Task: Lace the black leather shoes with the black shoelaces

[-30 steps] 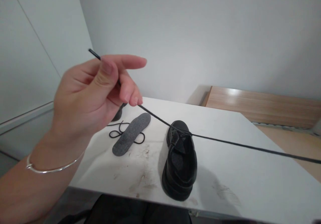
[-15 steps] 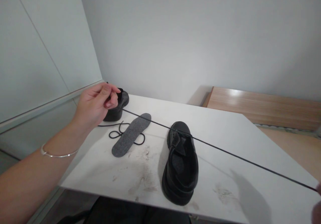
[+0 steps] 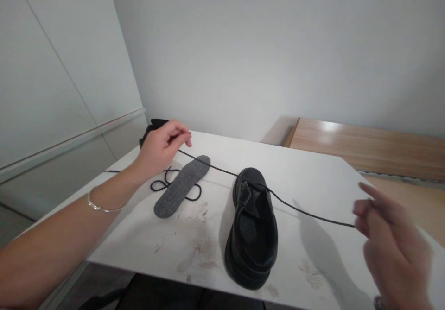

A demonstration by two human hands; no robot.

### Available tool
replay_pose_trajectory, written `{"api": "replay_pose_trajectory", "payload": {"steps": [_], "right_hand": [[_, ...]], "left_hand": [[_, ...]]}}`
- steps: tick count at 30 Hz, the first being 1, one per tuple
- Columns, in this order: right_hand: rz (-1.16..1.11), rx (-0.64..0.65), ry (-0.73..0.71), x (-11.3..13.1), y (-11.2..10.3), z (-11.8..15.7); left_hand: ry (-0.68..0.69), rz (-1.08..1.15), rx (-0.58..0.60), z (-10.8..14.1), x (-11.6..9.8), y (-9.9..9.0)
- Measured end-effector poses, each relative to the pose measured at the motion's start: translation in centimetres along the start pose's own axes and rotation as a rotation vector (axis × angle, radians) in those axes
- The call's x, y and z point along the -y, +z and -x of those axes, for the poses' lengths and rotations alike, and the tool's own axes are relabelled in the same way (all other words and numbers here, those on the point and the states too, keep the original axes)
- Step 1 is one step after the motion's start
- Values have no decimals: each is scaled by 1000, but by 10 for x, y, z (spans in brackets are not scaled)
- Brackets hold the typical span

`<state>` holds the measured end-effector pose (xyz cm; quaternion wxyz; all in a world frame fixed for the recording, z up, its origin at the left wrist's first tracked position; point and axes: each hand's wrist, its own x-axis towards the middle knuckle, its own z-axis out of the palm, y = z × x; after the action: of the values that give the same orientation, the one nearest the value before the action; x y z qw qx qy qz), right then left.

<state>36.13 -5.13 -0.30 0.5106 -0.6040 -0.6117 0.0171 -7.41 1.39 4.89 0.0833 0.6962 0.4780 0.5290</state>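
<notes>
Compared with the frame just before, our right hand (image 3: 394,247) has come in from the right edge, and our left hand (image 3: 162,148) has moved inward, in front of the second black shoe (image 3: 153,127). The thin black round lace (image 3: 313,216) between our hands, pulled straight before, now sags to the right of the black leather shoe (image 3: 252,249).

That shoe stands upright on the white table (image 3: 295,268), toe pointing away from us, its opening showing a dark lining. The lace crosses its upper near the toe. Our hands are well apart, each pinching the lace, the right one blurred with its index finger stretched out. Left of the shoe, the grey felt-like insole (image 3: 181,189) lies over a looped black lace (image 3: 158,186).
</notes>
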Motion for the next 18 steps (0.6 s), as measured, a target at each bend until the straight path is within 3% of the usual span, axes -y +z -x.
{"api": "replay_pose_trajectory", "payload": {"steps": [3,6,12,18], "right_hand": [[-65,309,-20,33,28,-2],[-54,509,-79,51,46,-2],[-25,506,-298,58,67,-1],[14,453,-365,53,74,3]], "left_hand": [[116,-115,152,1,-25,22],[233,-72,286,4,-37,44],[291,-32,515,20,-41,74],[253,-72,525,33,-41,85]]}}
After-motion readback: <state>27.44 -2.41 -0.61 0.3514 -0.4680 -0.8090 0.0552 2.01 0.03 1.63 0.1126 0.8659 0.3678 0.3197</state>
